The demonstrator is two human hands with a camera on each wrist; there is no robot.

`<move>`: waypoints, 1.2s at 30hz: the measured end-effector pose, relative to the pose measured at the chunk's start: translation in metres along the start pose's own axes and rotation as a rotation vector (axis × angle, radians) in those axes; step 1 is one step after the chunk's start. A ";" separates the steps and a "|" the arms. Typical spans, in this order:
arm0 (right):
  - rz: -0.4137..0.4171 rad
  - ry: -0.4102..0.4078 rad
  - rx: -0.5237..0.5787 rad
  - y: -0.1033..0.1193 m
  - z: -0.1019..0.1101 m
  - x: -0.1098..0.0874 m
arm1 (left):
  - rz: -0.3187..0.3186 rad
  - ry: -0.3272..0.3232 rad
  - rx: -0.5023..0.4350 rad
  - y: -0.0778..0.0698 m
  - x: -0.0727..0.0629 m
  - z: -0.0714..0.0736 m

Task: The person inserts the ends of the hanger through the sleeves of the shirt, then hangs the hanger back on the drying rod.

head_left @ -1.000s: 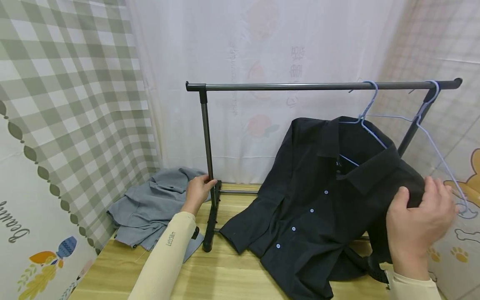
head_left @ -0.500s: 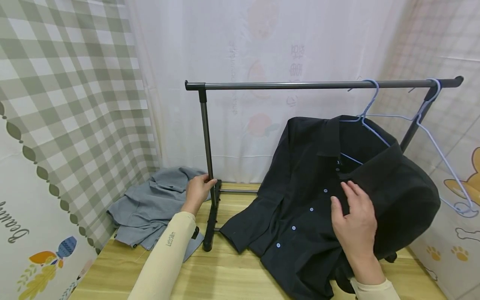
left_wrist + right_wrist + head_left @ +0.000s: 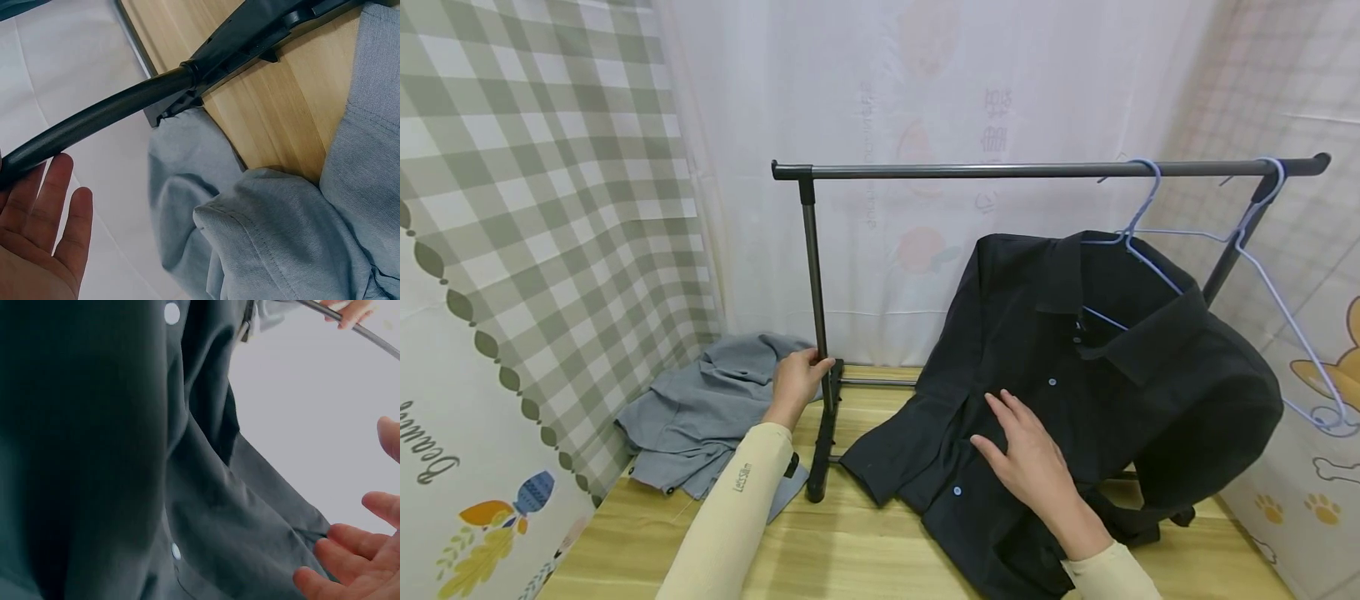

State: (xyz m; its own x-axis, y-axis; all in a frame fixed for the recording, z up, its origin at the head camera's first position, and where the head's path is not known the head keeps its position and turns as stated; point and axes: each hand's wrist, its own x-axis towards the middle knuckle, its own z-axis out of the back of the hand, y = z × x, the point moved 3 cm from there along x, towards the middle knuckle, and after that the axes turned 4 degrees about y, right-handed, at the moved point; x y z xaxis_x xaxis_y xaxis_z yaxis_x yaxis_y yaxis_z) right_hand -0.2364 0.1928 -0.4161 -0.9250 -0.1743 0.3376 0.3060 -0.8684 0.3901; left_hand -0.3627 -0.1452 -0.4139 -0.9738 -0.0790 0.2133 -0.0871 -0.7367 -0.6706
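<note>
A black button-up shirt (image 3: 1015, 333) hangs from a blue wire hanger (image 3: 1153, 267) on the black clothes rack (image 3: 940, 172). My left hand (image 3: 796, 387) holds the rack's left post (image 3: 814, 283) low down, thumb on the near side. In the left wrist view, several fingers (image 3: 55, 194) lie along that post, fairly straight. My right hand (image 3: 1030, 462) is in front of the shirt's lower button front, fingers spread and holding nothing. In the right wrist view its fingertips are close to the dark cloth; whether they touch it I cannot tell.
A second blue hanger (image 3: 1290, 311) hangs bare at the rack's right end. A crumpled grey shirt (image 3: 700, 417) lies left of the rack on the wooden table (image 3: 850, 542). White curtain (image 3: 850, 267) and printed cloth enclose the back and sides.
My right hand has left the shirt's shoulder at the right and moved left and down across its front. The shirt's right-side shoulder has spread outward. My left hand stays on the post.
</note>
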 end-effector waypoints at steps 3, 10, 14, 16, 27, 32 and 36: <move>-0.003 0.055 0.012 0.006 -0.012 0.005 | -0.020 0.002 0.022 0.000 -0.001 0.000; -0.014 0.152 0.083 0.027 -0.043 0.019 | -0.051 0.024 0.057 0.007 -0.010 -0.003; -0.030 0.208 0.119 0.040 -0.061 0.023 | -0.036 0.069 0.085 0.013 -0.015 -0.008; -0.024 0.231 0.124 0.046 -0.068 0.024 | -0.028 0.100 0.113 0.016 -0.017 -0.010; 0.076 0.342 0.116 0.080 -0.103 0.032 | -0.142 0.105 0.244 0.049 -0.032 0.012; 0.101 0.374 0.099 0.091 -0.115 0.035 | -0.231 0.046 0.330 0.067 -0.036 0.028; 0.140 0.377 0.070 0.098 -0.120 0.039 | -0.264 0.045 0.391 0.082 -0.037 0.040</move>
State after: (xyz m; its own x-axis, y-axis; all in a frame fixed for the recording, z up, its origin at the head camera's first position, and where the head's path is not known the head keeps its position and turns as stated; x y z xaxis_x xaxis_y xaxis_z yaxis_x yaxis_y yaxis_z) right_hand -0.2696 0.0452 -0.4670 -0.8872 -0.4577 0.0589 0.4373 -0.7931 0.4240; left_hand -0.3250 -0.2295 -0.4479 -0.9379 0.1674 0.3037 -0.2554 -0.9259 -0.2783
